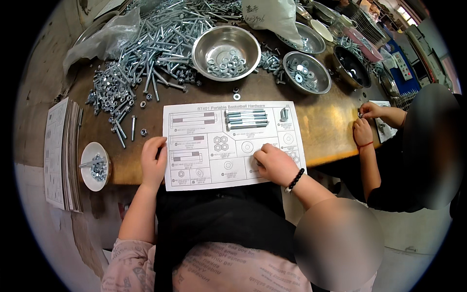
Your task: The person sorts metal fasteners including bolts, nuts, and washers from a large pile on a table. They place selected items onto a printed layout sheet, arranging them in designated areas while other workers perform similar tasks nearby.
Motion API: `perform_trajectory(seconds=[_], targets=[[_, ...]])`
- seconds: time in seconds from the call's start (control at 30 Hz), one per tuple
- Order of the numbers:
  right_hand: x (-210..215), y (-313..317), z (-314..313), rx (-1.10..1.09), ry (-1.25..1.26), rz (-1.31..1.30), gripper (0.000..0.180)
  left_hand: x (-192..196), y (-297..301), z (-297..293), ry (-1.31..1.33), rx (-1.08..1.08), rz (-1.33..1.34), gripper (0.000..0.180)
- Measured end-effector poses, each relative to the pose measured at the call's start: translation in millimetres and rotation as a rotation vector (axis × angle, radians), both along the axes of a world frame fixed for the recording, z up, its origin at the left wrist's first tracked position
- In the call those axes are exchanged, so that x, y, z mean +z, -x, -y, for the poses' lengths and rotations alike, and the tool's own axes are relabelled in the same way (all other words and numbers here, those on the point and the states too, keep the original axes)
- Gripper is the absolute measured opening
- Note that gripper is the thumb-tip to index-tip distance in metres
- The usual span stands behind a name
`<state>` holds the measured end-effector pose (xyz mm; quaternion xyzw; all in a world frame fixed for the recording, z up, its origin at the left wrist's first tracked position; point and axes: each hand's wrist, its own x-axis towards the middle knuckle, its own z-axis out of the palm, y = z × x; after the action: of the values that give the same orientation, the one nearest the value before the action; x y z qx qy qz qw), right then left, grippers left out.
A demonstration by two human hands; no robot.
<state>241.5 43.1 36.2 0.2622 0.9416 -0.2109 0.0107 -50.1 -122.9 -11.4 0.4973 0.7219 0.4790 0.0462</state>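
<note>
A white printed sheet [221, 168] with outline drawings of bolts, nuts and washers lies at the table's front edge, before my body. Several long silver bolts [247, 119] lie side by side on its upper part. A smaller bolt [284, 115] appears at its upper right; I cannot tell whether it is real or printed. My left hand [154, 158] is beside the sheet's left edge, fingers loosely bent, with a gap at the thumb and nothing visible in it. Over the sheet's lower right, my right hand [273, 163] has its fingertips pinched together, hiding whatever they may hold.
Behind the sheet stands a steel bowl [226, 36] of washers, beside a heap of bolts [160, 44]. A bowl of flat washers [307, 73] is farther right. At left are a white bowl [96, 146] and stacked sheets [56, 151]. A co-worker's hands [366, 124] work at right.
</note>
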Motion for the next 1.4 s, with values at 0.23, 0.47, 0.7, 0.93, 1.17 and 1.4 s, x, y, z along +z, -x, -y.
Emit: perform_trajectory(seconds=[0.23,0.47,0.7,0.93,1.17,1.4], targets=[[10.7,-7.2,-21.5,-0.021,0.116,-0.065,0.029,0.3,-1.4,1.6,0.028,0.015,-0.037,0.020],[44.0,-27.0,-178.4,-0.355,-0.217,-0.265,0.015,-1.1,-0.6,1.8,0.051,0.018,-0.033,0.022],[20.9,-7.1,-273.0,-0.480,-0.243,0.211,0.055,3.1,0.2,-0.8,0.086,0.006,-0.061,0.020],[12.0,5.9,-294.7,-0.401,-0.272,0.353,0.037,3.7,-0.8,0.3,0.080,0.009,-0.081,0.019],[3.4,-19.0,-295.5,-0.438,-0.325,-0.008,0.026,6.7,-0.2,-3.0,0.091,-0.007,-0.063,0.017],[38.9,-27.3,-190.8,-0.468,0.304,-0.406,0.021,4.7,0.3,-0.9,0.093,-0.014,-0.072,0.017]])
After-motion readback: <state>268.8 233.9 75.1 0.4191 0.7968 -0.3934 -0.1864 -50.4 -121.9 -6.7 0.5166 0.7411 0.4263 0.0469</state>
